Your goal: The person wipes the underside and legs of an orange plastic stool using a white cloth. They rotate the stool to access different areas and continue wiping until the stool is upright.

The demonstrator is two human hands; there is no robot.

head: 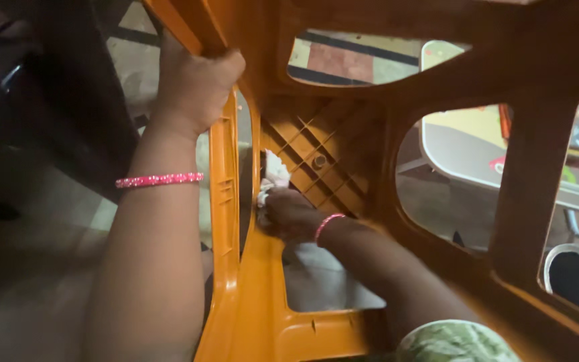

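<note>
orange plastic chair (343,154) is tipped over and fills most of the view, underside ribs showing around 12 o'clock. left hand (196,84) up at 11 o'clock has a tight closed grip round one chair leg (226,221). right hand (289,213) near centre is bunched shut on a white cloth (273,175), pressed against the ribbed underside. pink bangles on both wrists, grey floor (28,268) off at 8 o'clock.
</note>
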